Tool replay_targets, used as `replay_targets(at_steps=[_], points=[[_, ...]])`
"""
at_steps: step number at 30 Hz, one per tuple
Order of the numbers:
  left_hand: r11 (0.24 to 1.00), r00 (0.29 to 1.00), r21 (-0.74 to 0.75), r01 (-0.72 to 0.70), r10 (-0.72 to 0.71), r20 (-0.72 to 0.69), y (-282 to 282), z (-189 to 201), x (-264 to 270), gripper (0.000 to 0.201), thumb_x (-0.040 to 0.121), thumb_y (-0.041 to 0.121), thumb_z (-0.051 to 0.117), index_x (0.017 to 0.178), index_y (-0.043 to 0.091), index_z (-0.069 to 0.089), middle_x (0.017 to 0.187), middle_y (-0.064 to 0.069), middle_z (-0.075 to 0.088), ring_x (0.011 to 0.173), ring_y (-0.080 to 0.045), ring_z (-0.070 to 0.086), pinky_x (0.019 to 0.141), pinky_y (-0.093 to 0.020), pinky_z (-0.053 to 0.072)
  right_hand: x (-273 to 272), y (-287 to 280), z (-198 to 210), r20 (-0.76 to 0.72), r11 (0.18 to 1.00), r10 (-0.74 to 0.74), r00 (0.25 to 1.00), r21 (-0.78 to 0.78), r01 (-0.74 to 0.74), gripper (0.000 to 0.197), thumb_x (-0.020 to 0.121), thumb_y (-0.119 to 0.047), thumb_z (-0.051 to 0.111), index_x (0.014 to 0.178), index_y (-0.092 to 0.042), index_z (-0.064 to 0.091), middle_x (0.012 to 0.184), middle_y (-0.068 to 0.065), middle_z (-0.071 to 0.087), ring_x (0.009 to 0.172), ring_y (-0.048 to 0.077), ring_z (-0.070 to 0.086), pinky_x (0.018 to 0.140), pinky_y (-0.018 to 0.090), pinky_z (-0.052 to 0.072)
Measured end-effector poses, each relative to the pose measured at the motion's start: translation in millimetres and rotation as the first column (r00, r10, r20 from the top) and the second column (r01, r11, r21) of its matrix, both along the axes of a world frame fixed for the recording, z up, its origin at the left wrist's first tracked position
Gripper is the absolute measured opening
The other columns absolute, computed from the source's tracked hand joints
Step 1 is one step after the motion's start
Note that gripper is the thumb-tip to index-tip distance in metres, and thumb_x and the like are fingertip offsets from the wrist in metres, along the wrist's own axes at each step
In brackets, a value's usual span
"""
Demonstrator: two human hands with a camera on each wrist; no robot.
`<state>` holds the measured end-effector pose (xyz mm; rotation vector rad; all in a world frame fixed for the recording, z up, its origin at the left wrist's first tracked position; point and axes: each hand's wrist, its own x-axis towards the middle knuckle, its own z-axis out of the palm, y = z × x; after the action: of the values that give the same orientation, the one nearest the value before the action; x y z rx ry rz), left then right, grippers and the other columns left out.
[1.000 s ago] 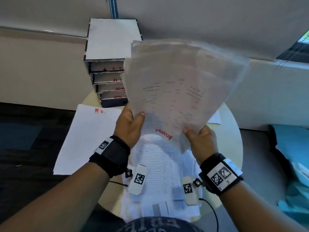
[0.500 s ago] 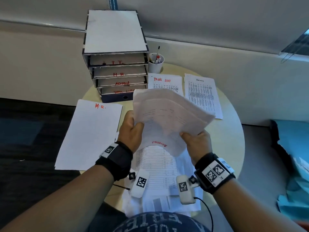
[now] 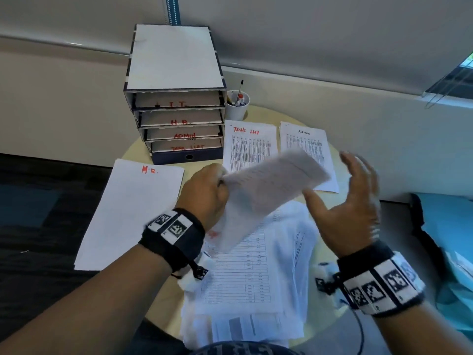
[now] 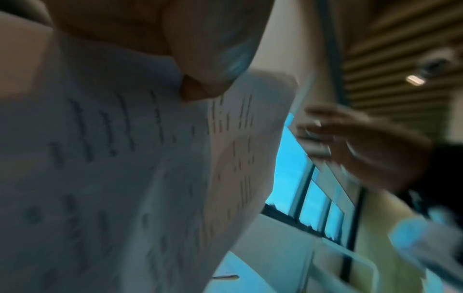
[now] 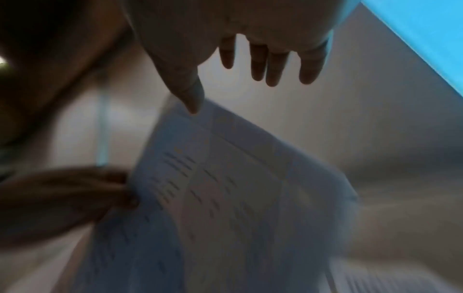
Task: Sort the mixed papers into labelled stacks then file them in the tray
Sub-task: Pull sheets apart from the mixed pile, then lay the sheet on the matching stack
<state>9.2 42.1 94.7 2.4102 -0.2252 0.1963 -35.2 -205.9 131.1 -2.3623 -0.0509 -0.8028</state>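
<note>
Left hand [image 3: 207,192] pinches one edge of a printed sheet bundle [image 3: 266,193], held in the air above the mixed paper pile [image 3: 245,280] on the round table [image 3: 330,316]; right hand [image 3: 350,201] is spread, fingers apart, thumb just beside the bundle's near edge, gripping nothing; sorted stacks lie flat: H.R. stack [image 3: 130,213] at left, Task List stack [image 3: 249,147] and Admin stack [image 3: 305,142] beyond; labelled tray [image 3: 176,96] stands at the table's far edge, pen cup [image 3: 237,105] beside it
</note>
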Motion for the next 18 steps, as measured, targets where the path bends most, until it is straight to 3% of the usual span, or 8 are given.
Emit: replay_targets(at_steps=[1,3,5,7,10,13,16,18], points=[[0.988,0.998,0.144,0.048,-0.053,0.037,-9,11,2,0.011,0.092,0.012,0.043,0.085,0.019,0.046,0.08,0.003,0.05,0.074,-0.022,0.047,0.064,-0.034,0.032,-1,1,12,0.03,0.983,0.077,0.997,-0.168,-0.071,0.074,0.073,-0.032,0.076,0.139,-0.014,0.047,0.142,0.014,0.048,0.133,0.032,0.045,0.109,0.049,0.04],[0.916,0.99,0.382,0.119,-0.141,0.03,-28,27,2,0.011,0.093,0.013,0.04,0.086,0.022,0.04,0.082,0.005,0.045,0.077,-0.022,0.045,0.069,-0.035,0.028,1,5,30,-0.094,0.878,0.152,0.984,-0.444,-0.178,0.063,0.077,-0.037,0.072,0.134,-0.018,0.054,0.139,0.012,0.052,0.129,0.033,0.049,0.106,0.05,0.04],[0.843,0.977,0.51,0.173,-0.211,0.017,-44,31,-1,0.009,0.093,0.014,0.041,0.091,0.023,0.039,0.087,0.004,0.043,0.084,-0.024,0.046,0.071,-0.037,0.026,4,8,26,-0.313,0.753,0.132,0.941,-0.586,-0.301,0.033,0.085,-0.032,0.066,0.116,-0.021,0.064,0.111,0.005,0.065,0.102,0.03,0.063,0.086,0.043,0.052],[0.809,0.969,0.553,0.2,-0.248,0.011,-54,27,-3,0.008,0.092,0.016,0.042,0.096,0.024,0.044,0.091,0.003,0.048,0.088,-0.026,0.05,0.071,-0.037,0.024,6,3,17,-0.449,0.684,0.062,0.892,-0.632,-0.365,0.002,0.089,-0.024,0.061,0.09,-0.023,0.06,0.081,-0.002,0.059,0.072,0.026,0.062,0.059,0.034,0.049],[0.812,0.962,0.536,0.23,-0.272,-0.001,-58,13,-2,0.009,0.088,0.015,0.046,0.091,0.023,0.046,0.088,0.002,0.052,0.083,-0.026,0.051,0.068,-0.036,0.024,8,-8,2,-0.563,0.678,-0.027,0.826,-0.617,-0.399,0.007,0.091,-0.018,0.055,0.086,-0.022,0.052,0.075,-0.004,0.051,0.064,0.025,0.055,0.051,0.032,0.037],[0.845,0.953,0.478,0.241,-0.298,0.046,-58,-4,1,0.017,0.076,0.013,0.06,0.09,0.021,0.057,0.083,0.001,0.055,0.078,-0.027,0.055,0.067,-0.035,0.031,18,-28,-10,-0.64,0.741,0.008,0.768,-0.512,-0.434,0.008,0.095,-0.021,0.051,0.087,-0.022,0.054,0.078,-0.003,0.055,0.069,0.025,0.057,0.059,0.034,0.042],[0.93,0.967,0.34,0.138,-0.2,0.155,-51,-10,1,0.044,0.071,0.015,0.067,0.115,0.017,0.062,0.111,-0.008,0.059,0.104,-0.03,0.054,0.085,-0.044,0.045,38,-67,-25,-0.713,0.866,0.049,0.699,-0.318,-0.385,0.013,0.096,-0.026,0.057,0.088,-0.018,0.064,0.079,-0.003,0.063,0.075,0.021,0.058,0.067,0.03,0.042],[0.966,0.976,0.252,0.058,-0.108,0.188,-43,-13,-1,0.046,0.076,0.024,0.06,0.122,0.015,0.058,0.124,-0.013,0.054,0.116,-0.031,0.049,0.094,-0.048,0.043,50,-102,-35,-0.794,0.948,0.059,0.606,-0.146,-0.283,0.01,0.093,-0.024,0.065,0.087,-0.016,0.068,0.074,-0.005,0.061,0.068,0.011,0.055,0.063,0.023,0.04]])
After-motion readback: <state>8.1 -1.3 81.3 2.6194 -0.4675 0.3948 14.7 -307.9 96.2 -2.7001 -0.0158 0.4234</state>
